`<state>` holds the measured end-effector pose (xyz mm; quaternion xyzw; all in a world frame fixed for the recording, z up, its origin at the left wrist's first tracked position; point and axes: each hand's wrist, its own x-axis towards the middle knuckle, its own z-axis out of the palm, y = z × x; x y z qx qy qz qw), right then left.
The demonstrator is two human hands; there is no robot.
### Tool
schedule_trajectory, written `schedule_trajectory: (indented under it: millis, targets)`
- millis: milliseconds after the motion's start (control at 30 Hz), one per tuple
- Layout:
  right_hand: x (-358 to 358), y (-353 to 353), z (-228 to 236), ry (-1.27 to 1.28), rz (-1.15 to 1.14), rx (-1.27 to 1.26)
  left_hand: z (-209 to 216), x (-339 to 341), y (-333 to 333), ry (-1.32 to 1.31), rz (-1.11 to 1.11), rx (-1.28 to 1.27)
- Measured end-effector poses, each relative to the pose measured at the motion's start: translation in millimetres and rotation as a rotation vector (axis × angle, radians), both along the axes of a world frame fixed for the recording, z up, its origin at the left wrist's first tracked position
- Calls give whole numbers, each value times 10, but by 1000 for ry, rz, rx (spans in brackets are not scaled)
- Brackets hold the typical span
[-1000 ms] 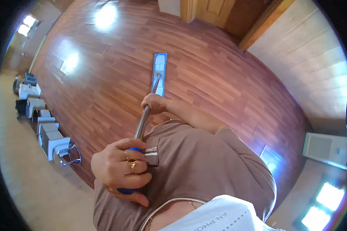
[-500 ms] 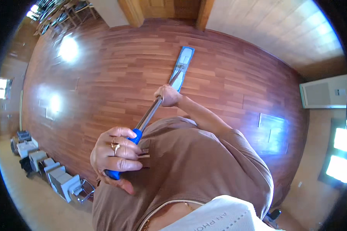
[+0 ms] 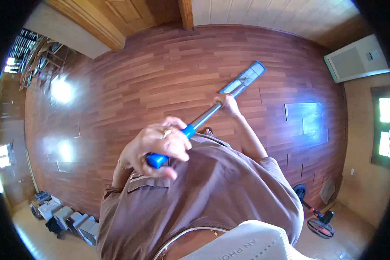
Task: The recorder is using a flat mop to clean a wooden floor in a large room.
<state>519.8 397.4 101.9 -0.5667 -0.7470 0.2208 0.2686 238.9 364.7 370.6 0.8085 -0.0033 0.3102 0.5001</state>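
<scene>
One flat mop (image 3: pixel 207 115): slants from near left to far right, with its single blue grip (image 3: pixel 157 160) at the near end.
Mop head (image 3: pixel 255 71): one, long and narrow, pale with a blue edge, resting on the wood-plank floor (image 3: pixel 160 78) right of the middle, well apart from the walls.
Left hand (image 3: pixel 160 142): slightly blurred, fingers curled round the blue grip and hiding its middle.
Right hand (image 3: pixel 226 104): farther out, wrapped closed round the metal pole (image 3: pixel 199 121), just short of the mop head.
Foot (image 3: pixel 208 131): one, partly showing beyond the brown shirt (image 3: pixel 221 182), which blocks the view of the near floor.
Far edge: one wooden door (image 3: pixel 136 24) between two doorposts (image 3: pixel 186 15); right of it, a pale panelled wall (image 3: pixel 255 13) bounds the floor.
Right side: one white boxy unit (image 3: pixel 359 58) by the wall; one window (image 3: pixel 385 130) with two bright panes; nearer, one black device (image 3: pixel 327 216) with round parts, its kind unclear.
Left side: far off, wooden furniture (image 3: pixel 43 60) too crowded to count; near, a row of pale boxy items (image 3: pixel 65 216), at least four, the exact number unclear.
</scene>
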Motion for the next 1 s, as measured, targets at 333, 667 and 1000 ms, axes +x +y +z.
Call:
schedule_trajectory:
  millis: [333, 667, 1000]
  targets:
    - [1093, -253, -964, 86, -596, 208, -785, 986, 618, 95, -147, -5]
    - [1154, -429, -1220, 237, -812, -5, -1264, 1293, 815, 130, -375, 76]
    - [1171, 75, -927, 84, -692, 71, -826, 1301, 1004, 172, -334, 210]
